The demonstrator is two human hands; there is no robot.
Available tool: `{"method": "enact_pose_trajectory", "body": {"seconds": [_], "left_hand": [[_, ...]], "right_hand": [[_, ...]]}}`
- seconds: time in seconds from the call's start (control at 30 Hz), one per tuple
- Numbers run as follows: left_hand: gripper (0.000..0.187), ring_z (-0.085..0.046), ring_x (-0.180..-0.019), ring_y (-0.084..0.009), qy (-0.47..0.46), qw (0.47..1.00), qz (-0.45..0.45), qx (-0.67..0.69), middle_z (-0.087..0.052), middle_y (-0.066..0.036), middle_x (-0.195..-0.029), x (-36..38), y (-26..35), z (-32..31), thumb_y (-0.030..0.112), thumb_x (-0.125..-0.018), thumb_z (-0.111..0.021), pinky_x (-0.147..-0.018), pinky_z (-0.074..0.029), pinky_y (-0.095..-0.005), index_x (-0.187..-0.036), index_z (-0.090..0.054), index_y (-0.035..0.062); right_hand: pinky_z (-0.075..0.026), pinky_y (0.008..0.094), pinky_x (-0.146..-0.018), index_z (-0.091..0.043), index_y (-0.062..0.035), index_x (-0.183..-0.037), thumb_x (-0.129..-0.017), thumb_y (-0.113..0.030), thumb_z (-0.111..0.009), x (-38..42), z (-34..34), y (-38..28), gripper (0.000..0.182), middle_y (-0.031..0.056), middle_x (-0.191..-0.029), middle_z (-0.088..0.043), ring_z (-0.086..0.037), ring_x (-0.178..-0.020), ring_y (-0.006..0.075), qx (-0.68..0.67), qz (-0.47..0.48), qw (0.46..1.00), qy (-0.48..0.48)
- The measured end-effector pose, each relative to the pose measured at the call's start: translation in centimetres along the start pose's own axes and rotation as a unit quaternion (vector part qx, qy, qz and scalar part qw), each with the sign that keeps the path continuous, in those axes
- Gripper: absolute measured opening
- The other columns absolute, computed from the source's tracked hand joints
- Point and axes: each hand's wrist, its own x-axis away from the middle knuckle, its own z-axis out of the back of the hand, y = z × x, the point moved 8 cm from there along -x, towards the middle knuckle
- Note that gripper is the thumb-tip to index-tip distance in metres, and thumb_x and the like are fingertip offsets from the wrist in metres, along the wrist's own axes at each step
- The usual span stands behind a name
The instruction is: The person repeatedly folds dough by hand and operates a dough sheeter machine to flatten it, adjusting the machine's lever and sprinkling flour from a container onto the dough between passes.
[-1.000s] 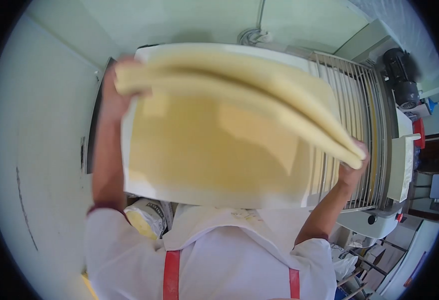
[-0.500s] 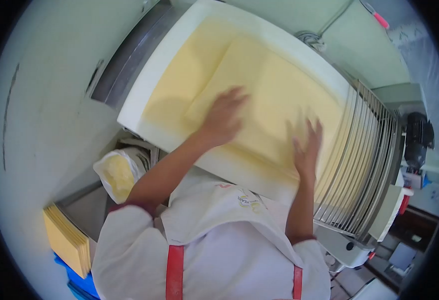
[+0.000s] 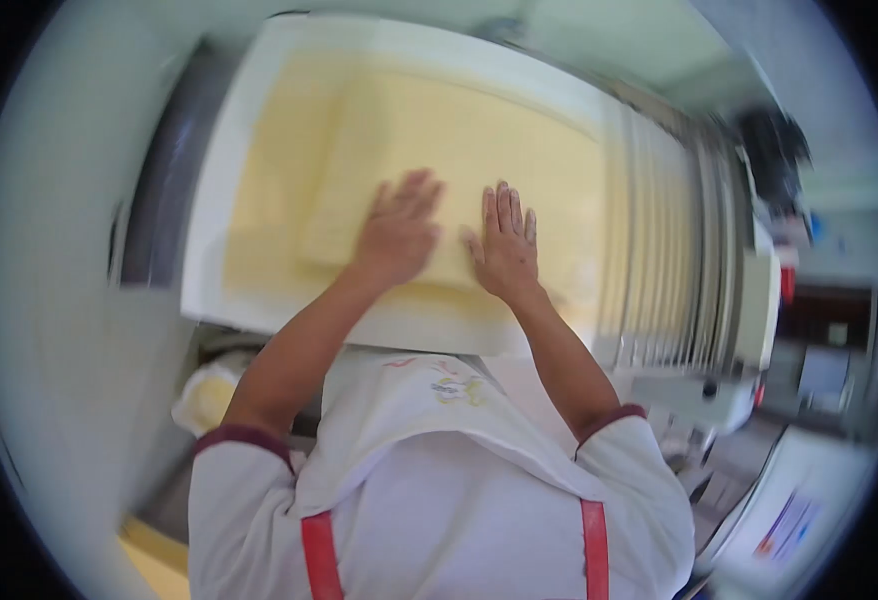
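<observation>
A broad pale yellow dough sheet (image 3: 479, 120) lies in layers on a white surface (image 3: 269, 315) dusted with yellow. My left hand (image 3: 397, 230) rests over the sheet's near middle part, a little blurred, palm down with its fingers apart. To its right, my right hand (image 3: 506, 240) lies flat on the dough, fingers stretched out and pointing away from me. Neither hand holds anything. A gap of bare dough separates the two hands.
Right of the dough stands a metal bar grille (image 3: 669, 240) over yellow dough. A white container (image 3: 204, 400) with yellow contents sits at the lower left. The wall (image 3: 49, 270) runs along the left side. A white lid-like panel (image 3: 789, 510) is at the lower right.
My right hand has moved left across the dough, closer to my left hand, and now lies flat. The whole view has turned and shifted.
</observation>
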Motion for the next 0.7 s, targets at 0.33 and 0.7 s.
{"method": "enact_pose_trajectory", "body": {"seconds": [0.33, 0.7], "left_hand": [[0.065, -0.012, -0.146, -0.0244, -0.026, 0.995, -0.093, 0.031, -0.017, -0.011, -0.157, -4.2, 11.8, -3.3, 0.036, -0.096, -0.039, -0.117, -0.005, -0.0488, -0.149, -0.022, 0.0032], [0.066, -0.01, -0.146, -0.0258, -0.081, 0.996, -0.028, 0.012, -0.013, -0.013, -0.157, -7.3, 20.9, -8.0, 0.038, -0.098, -0.033, -0.117, -0.004, -0.0481, -0.15, -0.014, 0.0022]], "right_hand": [[-0.031, 0.0414, -0.109, -0.039, 0.0031, -0.138, -0.095, -0.017, -0.05, 13.0, -0.8, 17.0, 0.049, 0.024, -0.141, -0.041, -0.038, -0.133, 0.0346, -0.273, -0.287, 0.891, 0.221], [-0.032, 0.0376, -0.108, -0.034, 0.0075, -0.14, -0.09, -0.005, -0.053, 15.6, -0.9, 17.9, 0.055, 0.0261, -0.14, -0.041, -0.041, -0.132, 0.0348, -0.545, -0.253, 0.753, 0.269]]}}
